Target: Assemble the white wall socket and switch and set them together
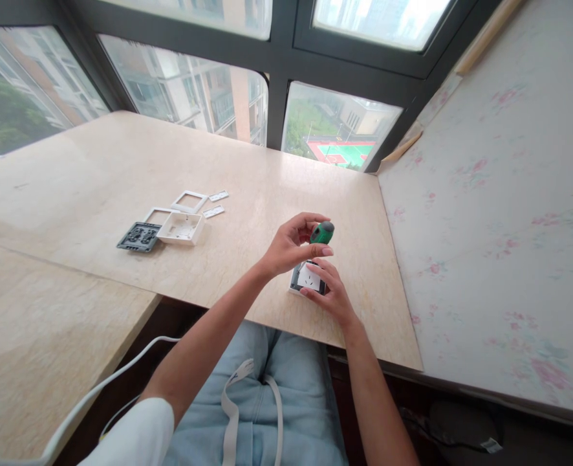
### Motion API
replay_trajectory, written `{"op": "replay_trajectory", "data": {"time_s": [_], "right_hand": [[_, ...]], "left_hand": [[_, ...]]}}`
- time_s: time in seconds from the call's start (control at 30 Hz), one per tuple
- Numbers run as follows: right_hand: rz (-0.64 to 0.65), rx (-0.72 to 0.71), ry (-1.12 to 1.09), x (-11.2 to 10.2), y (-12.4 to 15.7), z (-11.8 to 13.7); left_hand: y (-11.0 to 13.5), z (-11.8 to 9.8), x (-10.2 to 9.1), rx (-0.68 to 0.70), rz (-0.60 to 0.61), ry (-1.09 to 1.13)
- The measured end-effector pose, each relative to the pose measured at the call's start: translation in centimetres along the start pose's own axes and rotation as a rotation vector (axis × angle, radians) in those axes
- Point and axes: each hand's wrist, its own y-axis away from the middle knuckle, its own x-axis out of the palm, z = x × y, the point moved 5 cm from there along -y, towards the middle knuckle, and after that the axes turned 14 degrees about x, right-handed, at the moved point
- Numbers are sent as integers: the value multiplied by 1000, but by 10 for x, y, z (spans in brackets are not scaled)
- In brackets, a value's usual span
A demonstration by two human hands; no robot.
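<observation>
My left hand is closed around the green and grey handle of a screwdriver. It is held above a wall socket with a white face and a dark grey frame, seated on a white base. Gripping that socket from the right is my right hand, its thumb at the near edge and its fingers over the far side. The screwdriver's tip is hidden behind my hands, so I cannot tell whether it meets a screw.
On the stone-look counter, to the left, lie a white open box, a dark grey socket module, white frames and small white strips. A floral wall borders the right; windows stand behind. A white cable hangs at lower left.
</observation>
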Motion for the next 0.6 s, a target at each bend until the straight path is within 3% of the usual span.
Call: {"op": "replay_trajectory", "data": {"time_s": [0.2,0.6], "right_hand": [[12,4,5,-1,-1,2],[5,13,-12,1,-1,-1]], "left_hand": [[9,13,1,-114,50,174],[4,20,6,-209,-40,304]]}}
